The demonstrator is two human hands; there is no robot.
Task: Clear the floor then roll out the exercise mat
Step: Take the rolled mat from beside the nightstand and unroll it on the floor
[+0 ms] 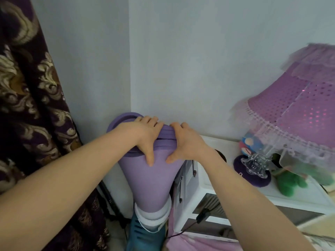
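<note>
A rolled purple exercise mat (152,180) stands upright in the room's corner, its lower end sunk in a teal basket (143,234) with a white band around it. My left hand (145,136) grips the top left of the roll, thumb pressed on its front. My right hand (184,142) clasps the top right, fingers over the rolled edge and thumb on the front. The mat's foot is hidden inside the basket.
A dark patterned curtain (32,105) hangs at the left. A white bedside cabinet (213,194) stands right of the mat, carrying a purple lace lamp (297,113), a green plush toy (290,182) and a small doll. A black cable (195,221) trails below.
</note>
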